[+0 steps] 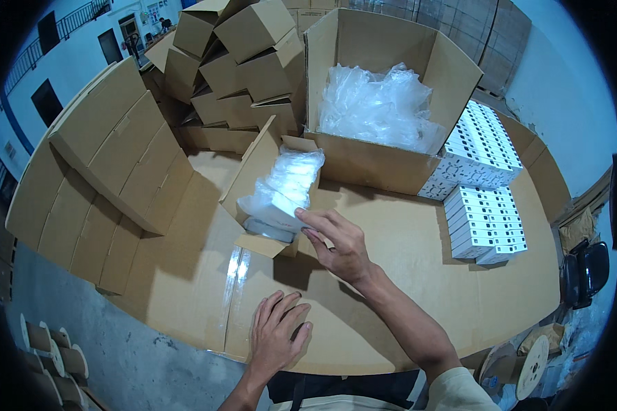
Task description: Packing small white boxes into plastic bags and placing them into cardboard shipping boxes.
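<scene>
An opened cardboard carton (252, 166) stands on the cardboard-covered table with a row of plastic-wrapped white packets (296, 171) inside. At its near end, my right hand (341, 245) pinches the edge of a white box in a clear plastic bag (278, 209). That box leans within the carton, its lower part hidden by the carton wall. My left hand (279, 333) rests flat on the table near the front edge, fingers spread, holding nothing. Behind the carton, a large cardboard box (370, 163) is heaped with crumpled clear plastic bags (377, 103).
Small white boxes stand in stacks (483, 222) at the right. Closed brown cartons (110, 164) are piled at the left, and open empty cartons (253, 61) at the back. Cable spools (51, 349) sit on the floor, and a black chair (586, 274) is at far right.
</scene>
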`<state>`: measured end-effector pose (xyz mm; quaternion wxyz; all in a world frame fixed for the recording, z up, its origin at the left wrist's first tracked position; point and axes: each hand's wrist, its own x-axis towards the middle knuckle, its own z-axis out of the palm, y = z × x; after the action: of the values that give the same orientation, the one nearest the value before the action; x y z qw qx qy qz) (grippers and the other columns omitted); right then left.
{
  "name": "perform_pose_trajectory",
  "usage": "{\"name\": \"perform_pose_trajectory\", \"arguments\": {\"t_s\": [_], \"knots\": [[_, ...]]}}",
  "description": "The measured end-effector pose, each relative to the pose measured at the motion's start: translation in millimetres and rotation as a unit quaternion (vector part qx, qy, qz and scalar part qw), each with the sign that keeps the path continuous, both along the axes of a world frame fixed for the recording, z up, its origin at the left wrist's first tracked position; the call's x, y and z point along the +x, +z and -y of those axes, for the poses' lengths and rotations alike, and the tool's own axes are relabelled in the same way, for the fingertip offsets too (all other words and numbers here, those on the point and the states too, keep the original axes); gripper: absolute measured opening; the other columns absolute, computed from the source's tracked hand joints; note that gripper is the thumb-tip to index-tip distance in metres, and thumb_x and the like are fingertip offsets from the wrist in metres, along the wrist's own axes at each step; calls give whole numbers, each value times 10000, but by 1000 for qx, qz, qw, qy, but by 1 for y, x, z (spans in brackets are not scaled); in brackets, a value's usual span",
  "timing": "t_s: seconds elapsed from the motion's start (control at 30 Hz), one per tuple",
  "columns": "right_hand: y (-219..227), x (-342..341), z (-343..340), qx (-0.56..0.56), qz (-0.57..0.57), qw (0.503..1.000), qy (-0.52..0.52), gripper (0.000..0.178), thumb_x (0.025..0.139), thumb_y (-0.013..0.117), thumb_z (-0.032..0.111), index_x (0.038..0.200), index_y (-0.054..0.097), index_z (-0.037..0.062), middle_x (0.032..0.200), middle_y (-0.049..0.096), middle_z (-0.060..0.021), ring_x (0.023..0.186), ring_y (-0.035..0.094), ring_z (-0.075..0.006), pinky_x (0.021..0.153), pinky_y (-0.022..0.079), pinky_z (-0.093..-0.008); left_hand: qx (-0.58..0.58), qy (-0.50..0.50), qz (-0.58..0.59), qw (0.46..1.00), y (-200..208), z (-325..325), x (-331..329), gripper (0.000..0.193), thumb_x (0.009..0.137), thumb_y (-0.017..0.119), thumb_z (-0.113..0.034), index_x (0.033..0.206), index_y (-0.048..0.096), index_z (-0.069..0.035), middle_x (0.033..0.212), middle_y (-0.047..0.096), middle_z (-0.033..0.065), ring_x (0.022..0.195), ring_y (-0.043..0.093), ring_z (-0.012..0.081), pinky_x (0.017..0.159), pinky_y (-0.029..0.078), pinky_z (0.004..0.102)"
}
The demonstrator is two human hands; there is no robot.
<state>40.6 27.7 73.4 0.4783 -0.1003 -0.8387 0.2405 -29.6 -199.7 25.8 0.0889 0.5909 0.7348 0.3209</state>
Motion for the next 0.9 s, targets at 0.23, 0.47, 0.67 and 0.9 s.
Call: {"name": "perform_pose_trajectory", "arguments": {"t_s": [0.23,0.47,0.67,0.9], "knots": [[15,-11,-7,22,100,995,9,511,877,693,-37,1352,649,147,999,666,-144,831,675,-309,718,573,-425,-13,-8,-10,1000,3,0,1,371,869,751,-228,1223,718,-122,1395,594,79,1363,469,347,1185,323,530],[14,-21,-3,37,217,975,-2,469,881,663,29,1336,642,141,1075,638,-145,941,653,-348,785,545,-463,-13,-5,-12,1000,2,-2,2,369,869,749,-228,1221,716,-124,1392,592,77,1368,464,344,1185,316,536],[18,-20,-11,114,222,968,35,469,974,599,204,1424,562,76,1399,569,-144,1302,523,-363,1066,459,-482,0,-8,-14,1000,1,-2,2,363,857,759,-205,1207,719,-118,1379,606,97,1357,476,363,1171,335,519],[6,-23,-9,121,273,949,97,607,1043,504,375,1545,418,44,1616,402,-128,1490,368,-351,1249,285,-489,-8,-12,-12,1000,3,0,2,367,867,753,-206,1220,716,-111,1400,590,95,1373,463,358,1175,326,519]]}}
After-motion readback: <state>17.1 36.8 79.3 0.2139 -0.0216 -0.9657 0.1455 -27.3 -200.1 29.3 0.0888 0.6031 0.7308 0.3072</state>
